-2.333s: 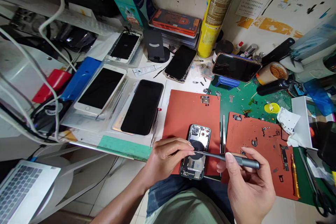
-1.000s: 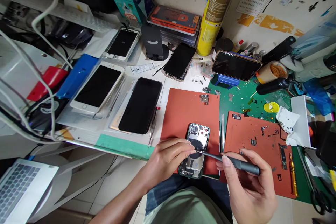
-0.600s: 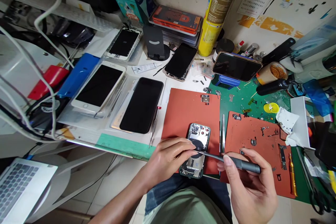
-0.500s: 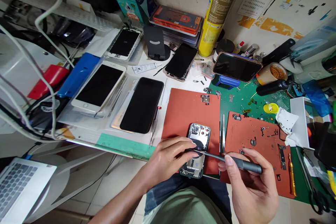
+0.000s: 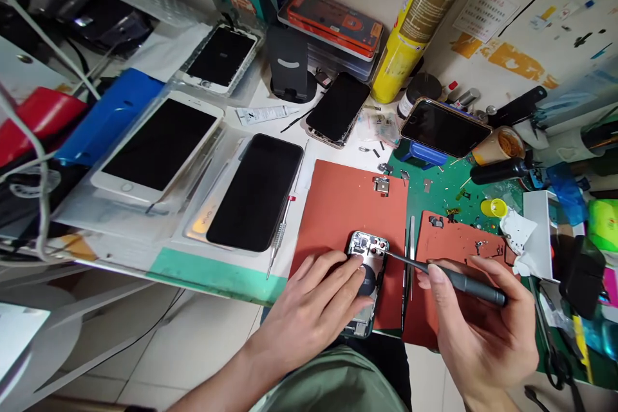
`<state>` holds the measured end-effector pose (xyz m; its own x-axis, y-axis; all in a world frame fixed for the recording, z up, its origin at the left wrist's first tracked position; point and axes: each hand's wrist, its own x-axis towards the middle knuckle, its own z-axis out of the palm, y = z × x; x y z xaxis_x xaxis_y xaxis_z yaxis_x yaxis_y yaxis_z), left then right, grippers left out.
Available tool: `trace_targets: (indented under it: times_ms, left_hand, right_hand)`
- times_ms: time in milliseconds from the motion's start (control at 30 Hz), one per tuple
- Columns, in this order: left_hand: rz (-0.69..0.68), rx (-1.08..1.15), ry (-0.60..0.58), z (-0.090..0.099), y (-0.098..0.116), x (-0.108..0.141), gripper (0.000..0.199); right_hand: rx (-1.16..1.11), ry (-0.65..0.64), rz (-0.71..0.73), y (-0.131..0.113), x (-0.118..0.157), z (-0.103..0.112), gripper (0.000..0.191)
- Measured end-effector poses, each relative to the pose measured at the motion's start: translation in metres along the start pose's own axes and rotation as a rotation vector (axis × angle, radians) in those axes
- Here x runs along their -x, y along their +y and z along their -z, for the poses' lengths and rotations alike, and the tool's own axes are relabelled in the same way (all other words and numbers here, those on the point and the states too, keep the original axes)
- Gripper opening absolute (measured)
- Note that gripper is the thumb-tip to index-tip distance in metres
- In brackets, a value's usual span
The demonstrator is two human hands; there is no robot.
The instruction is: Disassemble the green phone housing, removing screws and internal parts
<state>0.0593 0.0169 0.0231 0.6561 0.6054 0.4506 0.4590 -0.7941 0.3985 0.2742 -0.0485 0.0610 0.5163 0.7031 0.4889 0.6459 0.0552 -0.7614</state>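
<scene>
An opened phone housing lies on the left red mat, its metal inside facing up with a round black pad in the middle. My left hand rests over it from the left, fingers stretched out across the pad and housing, hiding part of both. A dark grey screwdriver is pinched between thumb and fingers of my right hand. Its thin tip reaches the housing's upper right edge, beside the camera openings; whether it touches is unclear. Tweezers lie just right of the housing.
A second red mat carries small parts at the right. Left of my hands are a black phone, a white phone and a pen-like tool. A phone on a blue stand and a yellow spray can stand behind. Scissors lie far right.
The screwdriver tip has moved from the round pad to the housing's upper right edge. My left fingers have spread out flat over the housing. The view has shifted slightly.
</scene>
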Motion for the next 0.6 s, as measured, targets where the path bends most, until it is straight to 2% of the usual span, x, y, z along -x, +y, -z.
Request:
trace_targets:
  times_ms: [200, 300, 500, 600]
  left_hand:
    - [0.010, -0.085, -0.054, -0.007, 0.000, 0.000, 0.048]
    - [0.018, -0.104, -0.068, -0.009, 0.001, 0.000, 0.050]
    - [0.030, -0.108, -0.070, -0.011, 0.001, 0.001, 0.048]
    - [0.029, -0.108, -0.060, -0.011, 0.002, 0.002, 0.047]
  right_hand:
    - [0.075, -0.096, 0.074, -0.002, -0.006, -0.004, 0.064]
    - [0.133, -0.144, 0.095, -0.004, -0.009, -0.006, 0.064]
    - [0.288, -0.200, 0.274, -0.007, -0.014, -0.011, 0.072]
    - [0.308, -0.209, 0.317, -0.007, -0.017, -0.012, 0.073]
